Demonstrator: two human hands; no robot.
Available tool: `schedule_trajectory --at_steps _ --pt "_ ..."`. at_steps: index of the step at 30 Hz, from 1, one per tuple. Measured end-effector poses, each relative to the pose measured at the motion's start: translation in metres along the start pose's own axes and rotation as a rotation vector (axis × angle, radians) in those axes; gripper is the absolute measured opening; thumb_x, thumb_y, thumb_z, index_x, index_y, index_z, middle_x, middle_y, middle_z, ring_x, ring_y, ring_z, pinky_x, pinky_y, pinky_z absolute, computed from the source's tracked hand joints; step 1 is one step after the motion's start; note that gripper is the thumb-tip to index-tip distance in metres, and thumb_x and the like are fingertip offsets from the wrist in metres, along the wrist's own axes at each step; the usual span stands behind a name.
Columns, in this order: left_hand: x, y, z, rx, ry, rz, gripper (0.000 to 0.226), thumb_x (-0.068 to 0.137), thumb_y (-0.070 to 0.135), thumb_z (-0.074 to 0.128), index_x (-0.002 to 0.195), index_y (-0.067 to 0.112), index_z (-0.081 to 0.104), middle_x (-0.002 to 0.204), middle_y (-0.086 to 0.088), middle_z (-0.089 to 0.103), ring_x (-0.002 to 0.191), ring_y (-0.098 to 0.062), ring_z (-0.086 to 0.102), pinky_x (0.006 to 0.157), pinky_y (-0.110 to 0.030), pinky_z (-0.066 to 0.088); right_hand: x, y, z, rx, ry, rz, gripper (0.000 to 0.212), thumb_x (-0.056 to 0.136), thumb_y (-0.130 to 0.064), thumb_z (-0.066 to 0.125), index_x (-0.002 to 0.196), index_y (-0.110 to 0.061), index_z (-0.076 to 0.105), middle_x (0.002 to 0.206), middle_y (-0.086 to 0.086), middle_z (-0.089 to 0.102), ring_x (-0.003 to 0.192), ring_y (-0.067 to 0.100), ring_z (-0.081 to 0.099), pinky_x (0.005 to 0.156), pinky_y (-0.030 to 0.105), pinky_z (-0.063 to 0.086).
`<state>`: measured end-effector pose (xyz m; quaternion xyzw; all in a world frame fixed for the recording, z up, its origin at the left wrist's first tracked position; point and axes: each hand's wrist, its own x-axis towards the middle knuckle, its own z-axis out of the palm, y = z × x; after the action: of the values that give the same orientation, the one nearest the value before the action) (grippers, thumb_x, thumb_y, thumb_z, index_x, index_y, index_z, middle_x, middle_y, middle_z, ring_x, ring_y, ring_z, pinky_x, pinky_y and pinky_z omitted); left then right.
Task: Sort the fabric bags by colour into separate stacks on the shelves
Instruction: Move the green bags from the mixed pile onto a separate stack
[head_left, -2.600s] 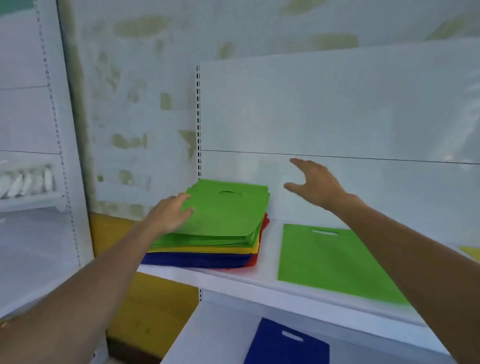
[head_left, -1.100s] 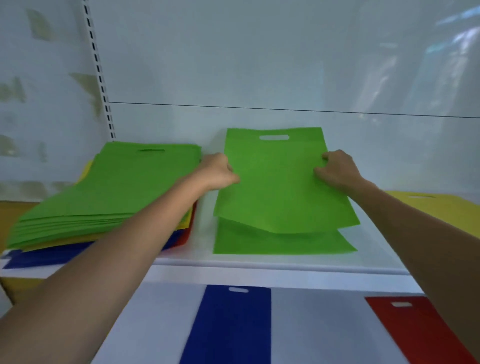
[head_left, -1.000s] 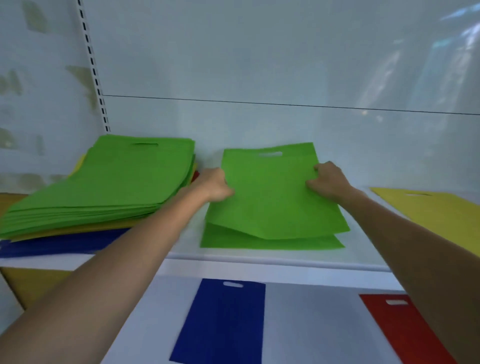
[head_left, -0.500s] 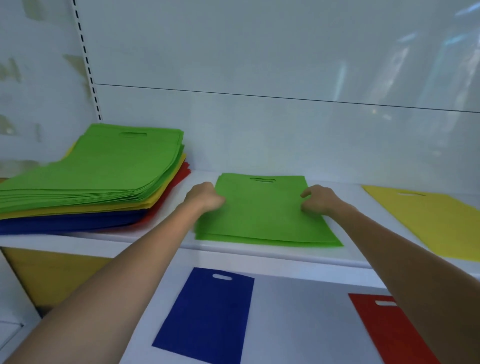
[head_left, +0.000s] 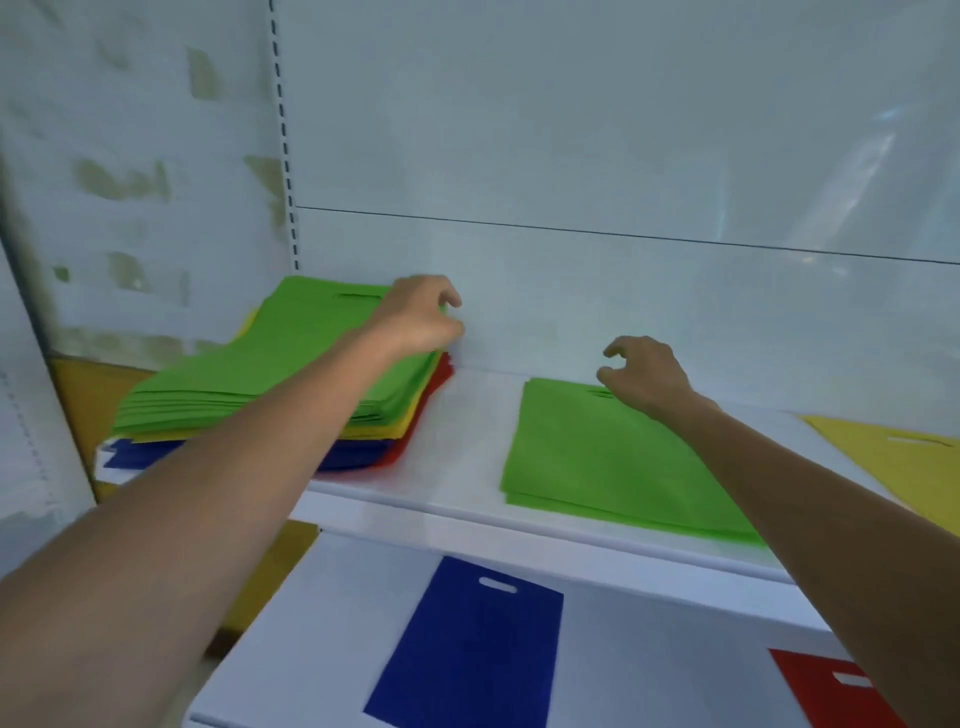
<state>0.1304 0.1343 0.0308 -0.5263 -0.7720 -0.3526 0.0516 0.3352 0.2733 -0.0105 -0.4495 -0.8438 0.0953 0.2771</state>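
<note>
On the mixed stack (head_left: 249, 374), left hand (head_left: 421, 317), fingers (head_left: 449, 300) curled; right hand (head_left: 644, 379) loosely open.

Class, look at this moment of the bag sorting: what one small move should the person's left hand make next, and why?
Probably pinch the top green bag and lift it off the mixed pile. The left hand sits at that bag's far right corner, though a grip cannot be made out; a green-only stack lies to the right, below the empty right hand.
</note>
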Motion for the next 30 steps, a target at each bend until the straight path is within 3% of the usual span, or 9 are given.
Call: schedule_trajectory --at_steps 3,7,11,14,16,19,23,26,30 --pt "-0.001 -0.052 -0.046 0.127 0.048 -0.051 0.031 0.083 0.010 0.060 0.114 0.011 0.062 0.121 -0.009 0.060 0.111 -0.025 0.055 0.091 -0.027 0.041 0.017 -0.051 0.015 0.081 -0.022 -0.013 0.042 0.086 -0.023 0.059 0.126 -0.011 0.053 0.127 0.011 0.054 0.116 0.027 0.051 0.094 0.035 0.042" --pt "-0.014 -0.140 -0.090 0.355 -0.084 -0.308 0.032 0.085 0.020 0.059 0.107 -0.004 0.062 0.107 -0.025 0.062 0.105 -0.035 0.058 0.081 -0.034 0.045 0.028 -0.113 0.041 0.101 -0.120 -0.023 0.038 0.082 -0.015 0.060 0.119 -0.010 0.054 0.122 0.014 0.056 0.106 0.027 0.055 0.085 0.028 0.045" --pt "-0.017 -0.198 -0.102 0.311 -0.168 -0.420 0.043 0.094 0.030 0.050 0.109 -0.010 0.056 0.118 -0.028 0.057 0.107 -0.035 0.056 0.086 -0.035 0.044 0.034 -0.164 0.073 0.129 -0.124 -0.021 0.033 0.083 -0.005 0.056 0.113 0.010 0.055 0.103 0.024 0.062 0.079 0.028 0.052 0.067 0.029 0.040" --pt "-0.012 -0.225 -0.099 0.239 -0.182 -0.437 0.042 0.094 0.035 0.050 0.113 -0.003 0.056 0.120 -0.020 0.057 0.108 -0.032 0.054 0.079 -0.029 0.039 0.037 -0.190 0.097 0.165 -0.154 0.017 0.037 0.085 -0.013 0.062 0.110 0.014 0.055 0.100 0.028 0.061 0.074 0.024 0.048 0.069 0.036 0.047" --pt "-0.005 -0.241 -0.097 0.167 -0.179 -0.447 0.041 0.089 0.035 0.058 0.110 0.000 0.059 0.118 -0.017 0.060 0.107 -0.031 0.055 0.079 -0.028 0.040 0.039 -0.202 0.110 0.122 -0.185 0.044 0.032 0.084 -0.025 0.067 0.087 0.006 0.057 0.082 0.019 0.057 0.071 0.024 0.050 0.064 0.035 0.049" --pt "0.004 -0.253 -0.098 0.062 -0.116 -0.424 0.041 0.082 0.029 0.069 0.113 0.003 0.062 0.121 -0.014 0.061 0.113 -0.028 0.055 0.090 -0.029 0.042 0.041 -0.210 0.127 0.091 -0.167 0.133 0.046 0.081 -0.032 0.071 0.062 -0.012 0.034 0.065 0.002 0.038 0.059 0.015 0.039 0.047 0.024 0.027" --pt "0.007 -0.259 -0.096 -0.022 -0.006 -0.362 0.043 0.078 0.021 0.075 0.114 0.004 0.061 0.122 -0.012 0.060 0.116 -0.026 0.053 0.097 -0.030 0.040 0.036 -0.206 0.135 0.136 -0.114 0.296 0.049 0.080 -0.036 0.072 0.065 -0.012 0.031 0.069 0.002 0.037 0.076 0.020 0.043 0.054 0.027 0.032" --pt "0.007 -0.265 -0.094 -0.021 0.046 -0.327 0.027 0.077 0.023 0.075 0.099 0.009 0.067 0.111 -0.010 0.066 0.106 -0.026 0.059 0.093 -0.034 0.047 0.036 -0.201 0.134 0.261 -0.076 0.406 0.048 0.075 -0.029 0.077 0.065 -0.008 0.035 0.078 0.009 0.048 0.086 0.025 0.046 0.069 0.031 0.040" --pt "0.008 -0.267 -0.096 -0.001 0.083 -0.260 0.009 0.081 0.021 0.071 0.076 0.020 0.064 0.098 -0.005 0.070 0.096 -0.024 0.063 0.082 -0.032 0.050 0.037 -0.198 0.130 0.443 -0.065 0.469 0.026 0.075 -0.012 0.077 0.084 0.002 0.057 0.095 0.018 0.059 0.081 0.027 0.055 0.071 0.034 0.052"
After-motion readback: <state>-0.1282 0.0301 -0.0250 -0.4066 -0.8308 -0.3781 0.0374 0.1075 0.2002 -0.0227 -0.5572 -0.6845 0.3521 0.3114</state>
